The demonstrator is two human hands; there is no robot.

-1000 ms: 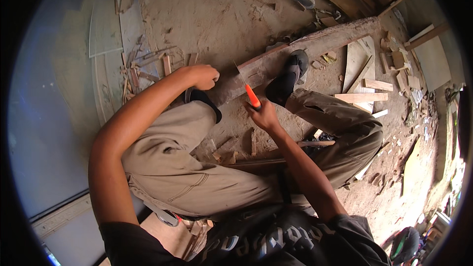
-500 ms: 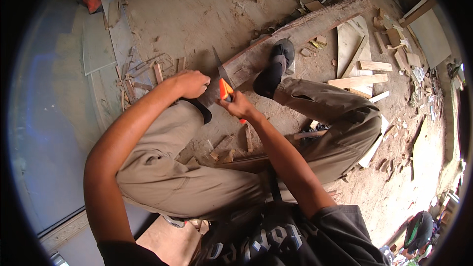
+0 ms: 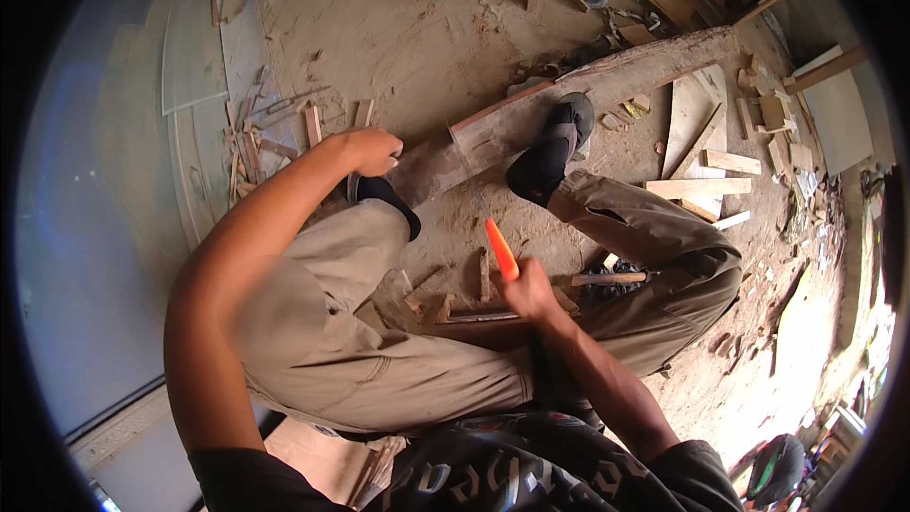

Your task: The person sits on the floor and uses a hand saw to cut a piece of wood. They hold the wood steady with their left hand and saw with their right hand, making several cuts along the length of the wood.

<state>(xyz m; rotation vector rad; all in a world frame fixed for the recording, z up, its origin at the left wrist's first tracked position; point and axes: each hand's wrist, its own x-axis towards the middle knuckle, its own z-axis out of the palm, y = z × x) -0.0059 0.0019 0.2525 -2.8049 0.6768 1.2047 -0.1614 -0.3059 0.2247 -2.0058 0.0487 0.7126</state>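
Drawn back since the last frame, the right hand has come nearer the body, bringing the one saw with it; the left hand has shifted little. Of two hands, only the right clearly has hold of something: its fingers are wrapped fully round the saw's orange handle. The left is curled nearly closed at the left end of the single long board; whether it grips the wood, I cannot tell. One thin blade runs away from the handle, its far part crossing the board between the left hand and the right shoe. Two feet are in view: the right on the board, the left near its left end. One wooden stick lies beside the right leg.
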